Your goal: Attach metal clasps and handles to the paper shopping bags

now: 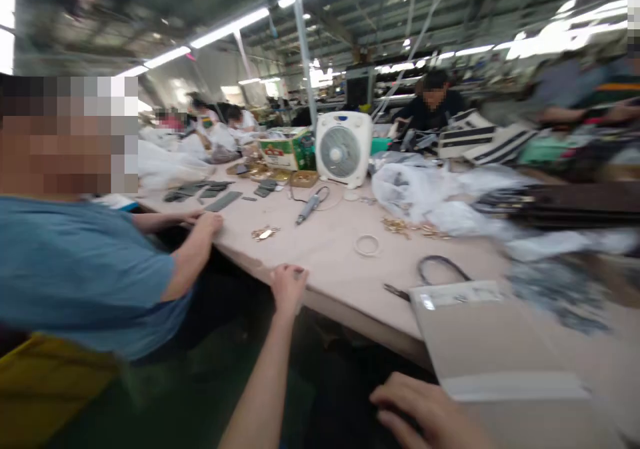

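Observation:
My left hand [289,286] rests at the table's front edge, its fingers curled. A small dark spot shows by the thumb, but I cannot make out what it is. My right hand [423,409] hangs low in front of the table, blurred, with fingers loosely bent, slightly apart and nothing visible in them. Above it on the table lies a flat beige panel [500,342] with a pale strip across it. Dark-handled pliers [397,292] stick out by the panel's left edge, beside a dark curved handle or cord [440,262].
A person in a blue shirt [90,269] sits at the left, hands at the table edge. On the table [330,249] are a white fan [344,149], a grey pen-shaped tool [309,206], a white ring [367,244], gold metal parts [397,227], grey pieces [223,201] and plastic bags [415,189].

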Tool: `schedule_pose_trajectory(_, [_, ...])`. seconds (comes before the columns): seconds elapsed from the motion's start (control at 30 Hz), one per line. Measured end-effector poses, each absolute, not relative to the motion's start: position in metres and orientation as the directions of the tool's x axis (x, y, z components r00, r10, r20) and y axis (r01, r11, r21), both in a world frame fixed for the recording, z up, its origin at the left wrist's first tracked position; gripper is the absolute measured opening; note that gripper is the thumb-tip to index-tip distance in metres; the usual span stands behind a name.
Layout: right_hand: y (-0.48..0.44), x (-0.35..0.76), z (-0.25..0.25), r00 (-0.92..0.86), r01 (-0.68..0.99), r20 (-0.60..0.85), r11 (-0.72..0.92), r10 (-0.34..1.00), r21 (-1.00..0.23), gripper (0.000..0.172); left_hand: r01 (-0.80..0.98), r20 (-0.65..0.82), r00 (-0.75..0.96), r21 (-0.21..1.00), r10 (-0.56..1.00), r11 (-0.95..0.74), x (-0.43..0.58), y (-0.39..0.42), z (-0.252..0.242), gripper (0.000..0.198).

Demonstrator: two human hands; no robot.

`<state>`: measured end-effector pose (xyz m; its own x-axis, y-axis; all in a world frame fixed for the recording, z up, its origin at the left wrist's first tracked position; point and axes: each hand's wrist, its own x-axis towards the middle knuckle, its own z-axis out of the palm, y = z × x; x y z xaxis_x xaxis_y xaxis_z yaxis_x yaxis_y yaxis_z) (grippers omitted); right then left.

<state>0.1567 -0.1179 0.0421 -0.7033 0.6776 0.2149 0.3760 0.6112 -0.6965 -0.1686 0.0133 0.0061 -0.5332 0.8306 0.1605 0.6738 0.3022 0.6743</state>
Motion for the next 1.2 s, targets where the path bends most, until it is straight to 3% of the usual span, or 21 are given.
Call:
schedule_pose_trajectory(0.1, [-0.118, 0.137, 0.051, -0.775, 0.444, 0.057, 0.605, 0.63, -0.661, 0.019, 0.642, 0.144, -0.52, 0.715, 0.842, 0.275, -0.168, 0.024, -0.009, 0.017])
schedule_pose_trajectory(0.17, [-0.116, 0.133, 0.038, -0.833, 0.414, 0.016, 0.642, 0.553, -0.645, 0.02, 0.727, 0.318, -0.48, 0.666, 0.818, 0.167, -0.161, 0.031, -0.025, 0.022])
schedule_pose_trajectory(0.23, [-0.117, 0.135, 0.023, -0.859, 0.383, 0.022, 0.671, 0.511, -0.635, 0.022, 0.691, 0.374, -0.451, 0.721, 0.81, 0.051, -0.142, 0.027, -0.033, 0.029])
schedule_pose_trajectory(0.33, [-0.121, 0.143, 0.011, -0.863, 0.335, 0.088, 0.693, 0.498, -0.638, 0.021, 0.481, 0.255, -0.357, 0.875, 0.899, -0.057, -0.087, 0.003, -0.018, 0.034])
schedule_pose_trajectory(0.43, [-0.126, 0.16, 0.02, -0.822, 0.292, 0.165, 0.652, 0.545, -0.699, 0.018, 0.242, 0.164, -0.09, 0.96, 0.982, -0.138, -0.015, -0.024, 0.009, 0.028])
schedule_pose_trajectory(0.53, [-0.131, 0.192, 0.044, -0.697, 0.3, 0.188, 0.519, 0.692, -0.8, 0.015, -0.109, 0.061, 0.231, 0.993, 0.971, -0.037, 0.048, -0.042, 0.03, 0.028])
schedule_pose_trajectory(0.6, [-0.132, 0.221, 0.06, -0.592, 0.322, 0.185, 0.441, 0.784, -0.838, 0.013, -0.203, 0.034, 0.394, 0.978, 0.919, 0.051, 0.077, -0.048, 0.036, 0.036])
schedule_pose_trajectory(0.7, [-0.128, 0.268, 0.072, -0.446, 0.393, 0.231, 0.421, 0.865, -0.817, 0.016, -0.189, 0.016, 0.489, 0.978, 0.872, 0.088, 0.103, -0.051, 0.038, 0.046])
schedule_pose_trajectory(0.9, [-0.108, 0.336, 0.077, -0.174, 0.657, 0.394, 0.405, 0.902, -0.636, 0.018, 0.022, 0.042, 0.534, 0.998, 0.845, -0.063, 0.132, -0.047, 0.032, 0.051])
schedule_pose_trajectory(1.03, [-0.093, 0.348, 0.083, -0.315, 0.727, 0.36, 0.467, 0.878, -0.503, 0.028, 0.112, 0.081, 0.557, 0.979, 0.827, -0.172, 0.142, -0.047, 0.037, 0.052])
schedule_pose_trajectory(1.2, [-0.081, 0.349, 0.081, -0.421, 0.694, 0.256, 0.491, 0.87, -0.527, 0.021, 0.212, 0.072, 0.594, 0.947, 0.801, -0.243, 0.147, -0.047, 0.043, 0.051])
